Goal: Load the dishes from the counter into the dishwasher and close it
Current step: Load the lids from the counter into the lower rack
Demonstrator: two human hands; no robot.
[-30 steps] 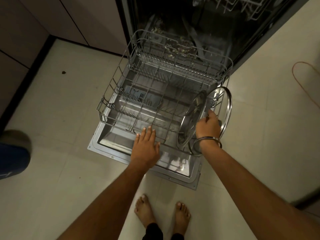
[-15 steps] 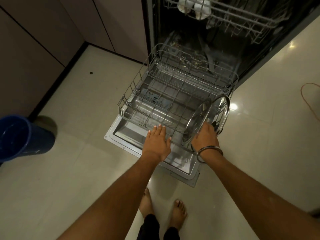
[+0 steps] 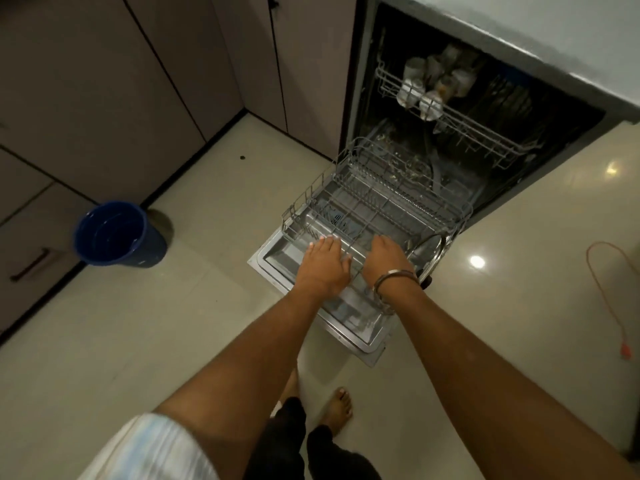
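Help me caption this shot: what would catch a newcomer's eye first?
Both hands, left hand and right hand, rest on the front edge of the pulled-out lower rack, over the open dishwasher door. A round metal lid stands on edge at the rack's right. A blue bucket sits on the floor at left.

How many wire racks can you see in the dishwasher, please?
2: the pulled-out grey wire lower rack over the open door, and the white wire upper rack holding cups inside.

Right hand's point(image 3: 384, 259) fingertips hidden among lower rack point(image 3: 381, 199) wires; upper-rack cups point(image 3: 420, 93) blurred, perhaps 5.
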